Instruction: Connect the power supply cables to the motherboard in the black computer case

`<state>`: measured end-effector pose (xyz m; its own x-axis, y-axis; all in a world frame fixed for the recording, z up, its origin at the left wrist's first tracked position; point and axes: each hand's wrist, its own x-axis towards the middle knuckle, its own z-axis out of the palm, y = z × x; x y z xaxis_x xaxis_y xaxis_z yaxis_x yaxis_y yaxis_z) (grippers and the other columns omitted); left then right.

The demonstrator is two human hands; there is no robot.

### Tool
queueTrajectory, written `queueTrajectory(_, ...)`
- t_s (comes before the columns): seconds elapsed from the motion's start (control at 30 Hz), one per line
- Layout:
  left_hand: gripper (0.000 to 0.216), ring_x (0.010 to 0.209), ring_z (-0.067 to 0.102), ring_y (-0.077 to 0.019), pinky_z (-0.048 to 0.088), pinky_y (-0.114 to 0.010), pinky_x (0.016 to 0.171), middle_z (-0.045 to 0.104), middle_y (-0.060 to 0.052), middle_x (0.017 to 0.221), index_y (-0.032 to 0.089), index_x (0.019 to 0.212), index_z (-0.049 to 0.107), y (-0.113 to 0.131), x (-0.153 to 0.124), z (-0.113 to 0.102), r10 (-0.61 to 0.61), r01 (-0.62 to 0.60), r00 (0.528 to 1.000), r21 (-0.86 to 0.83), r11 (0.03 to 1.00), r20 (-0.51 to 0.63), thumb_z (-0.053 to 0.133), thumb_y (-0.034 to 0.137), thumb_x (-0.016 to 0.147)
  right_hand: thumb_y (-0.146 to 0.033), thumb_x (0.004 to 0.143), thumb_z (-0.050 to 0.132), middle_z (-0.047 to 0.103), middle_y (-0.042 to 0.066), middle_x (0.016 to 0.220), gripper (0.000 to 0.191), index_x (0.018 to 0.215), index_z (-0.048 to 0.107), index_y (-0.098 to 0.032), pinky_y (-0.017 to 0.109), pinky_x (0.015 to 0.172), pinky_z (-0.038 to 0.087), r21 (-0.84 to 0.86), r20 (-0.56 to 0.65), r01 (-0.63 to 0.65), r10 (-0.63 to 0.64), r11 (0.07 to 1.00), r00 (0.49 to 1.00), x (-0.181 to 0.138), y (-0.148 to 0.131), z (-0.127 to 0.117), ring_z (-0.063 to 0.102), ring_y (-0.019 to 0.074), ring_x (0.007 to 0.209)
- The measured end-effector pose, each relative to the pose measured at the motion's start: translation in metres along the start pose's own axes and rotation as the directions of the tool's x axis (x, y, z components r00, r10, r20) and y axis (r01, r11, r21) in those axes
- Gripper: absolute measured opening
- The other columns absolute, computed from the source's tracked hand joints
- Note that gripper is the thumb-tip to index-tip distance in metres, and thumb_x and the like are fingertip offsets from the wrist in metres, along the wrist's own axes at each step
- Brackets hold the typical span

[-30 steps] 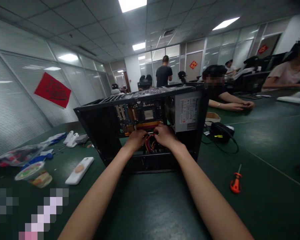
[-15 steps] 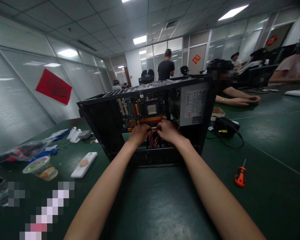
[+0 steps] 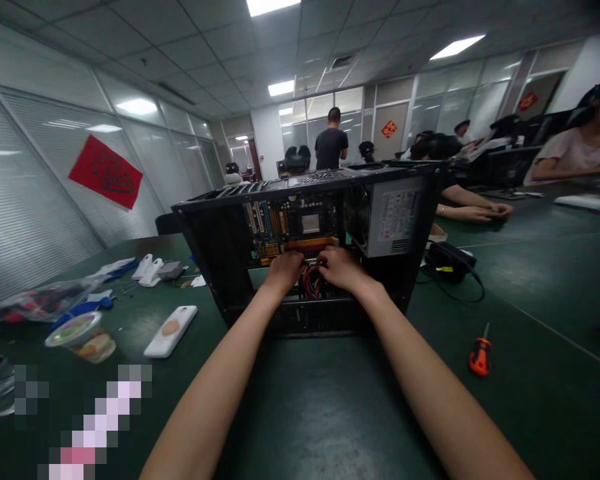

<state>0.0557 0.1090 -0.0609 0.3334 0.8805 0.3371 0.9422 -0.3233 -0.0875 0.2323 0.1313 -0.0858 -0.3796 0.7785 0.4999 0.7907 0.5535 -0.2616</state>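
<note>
A black computer case [image 3: 300, 325] stands on the table with its side uncovered, showing a motherboard [image 3: 293, 223] and a grey power supply [image 3: 391, 217]. Both of my hands reach inside it, at the lower edge of the board. My left hand [image 3: 286, 270] is closed, with curled fingers at the left part of the orange and red memory slots [image 3: 313, 245]. Opposite it, my right hand [image 3: 341, 265] is closed at their right part. Whatever lies under the fingertips is hidden. Between the hands hangs a bundle of coloured cables [image 3: 313, 281].
An orange-handled screwdriver [image 3: 480, 357] lies to the right, and a black cable coil [image 3: 450, 260] sits behind it. On the left are a white phone [image 3: 171, 331], a plastic cup [image 3: 83, 335] and plastic bags [image 3: 45, 299]. A co-worker's hands [image 3: 485, 212] rest across the table.
The case sits slightly further right in view and looks a little more level. Both hands have shifted right along with it and remain at the memory slots.
</note>
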Motion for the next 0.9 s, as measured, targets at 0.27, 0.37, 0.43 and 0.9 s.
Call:
queueTrajectory(0.27, 0.027, 0.100, 0.069, -0.0269, 0.051, -0.033, 0.085, 0.074, -0.016, 0.101, 0.015, 0.105, 0.076, -0.005, 0.008, 0.010, -0.068, 0.071, 0.995, -0.039, 0.997, 0.070, 0.056, 0.030, 0.094, -0.014, 0.086, 0.063, 0.062, 0.007, 0.098, 0.009, 0.095, 0.063, -0.017, 0.027, 0.077, 0.041, 0.000, -0.004, 0.107, -0.107, 0.994, 0.994, -0.006, 0.005, 0.002, 0.058, 0.0188, 0.091)
queueTrajectory(0.37, 0.025, 0.098, 0.070, -0.0244, 0.050, -0.030, 0.085, 0.075, -0.012, 0.099, 0.016, 0.103, 0.077, -0.010, 0.008, 0.018, -0.031, 0.036, 0.999, -0.147, 0.988, 0.037, 0.056, 0.026, 0.093, -0.015, 0.088, 0.062, 0.062, 0.008, 0.100, 0.008, 0.095, 0.064, -0.016, 0.028, 0.079, 0.043, -0.019, -0.012, 0.145, -0.145, 0.989, 0.989, -0.006, 0.006, 0.001, 0.059, 0.0198, 0.094)
queueTrajectory(0.43, 0.025, 0.098, 0.069, -0.0226, 0.049, -0.028, 0.085, 0.076, -0.010, 0.099, 0.017, 0.101, 0.078, -0.013, 0.005, 0.021, -0.022, 0.025, 1.000, -0.223, 0.975, 0.018, 0.056, 0.025, 0.092, -0.014, 0.089, 0.061, 0.062, 0.009, 0.104, 0.009, 0.097, 0.064, -0.016, 0.028, 0.079, 0.043, -0.052, 0.000, 0.184, -0.185, 0.981, 0.983, -0.004, 0.006, -0.003, 0.059, 0.0201, 0.096)
queueTrajectory(0.9, 0.038, 0.079, 0.067, -0.0196, 0.046, -0.027, 0.071, 0.075, -0.009, 0.082, 0.015, 0.085, 0.080, -0.009, 0.001, 0.025, -0.017, 0.030, 0.999, -0.382, 0.924, 0.038, 0.052, 0.041, 0.092, -0.022, 0.092, 0.054, 0.068, 0.014, 0.108, 0.018, 0.105, 0.062, -0.013, 0.029, 0.074, 0.041, -0.434, 0.247, 0.238, -0.140, 0.869, 0.959, 0.001, -0.007, -0.019, 0.064, 0.0250, 0.099)
